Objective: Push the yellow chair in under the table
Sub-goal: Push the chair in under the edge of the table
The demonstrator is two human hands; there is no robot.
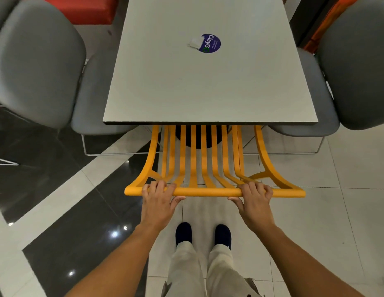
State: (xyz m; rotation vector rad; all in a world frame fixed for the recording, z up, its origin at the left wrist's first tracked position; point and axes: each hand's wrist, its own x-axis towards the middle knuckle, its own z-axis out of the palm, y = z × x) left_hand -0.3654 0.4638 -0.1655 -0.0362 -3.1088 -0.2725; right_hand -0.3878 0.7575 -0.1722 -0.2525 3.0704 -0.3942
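The yellow chair (208, 192) stands in front of me with its slatted back facing me. Its seat is hidden beneath the near edge of the grey table (208, 93). My left hand (159, 202) grips the chair's top rail left of centre, fingers curled over it. My right hand (256, 202) holds the same rail right of centre. Only the backrest slats and top rail show; the chair's legs are out of sight.
A grey padded chair (36, 61) sits at the table's left side and another grey chair (356, 61) at its right. A blue round sticker (211, 43) lies on the tabletop. My feet (203, 234) stand on white floor tiles behind the chair.
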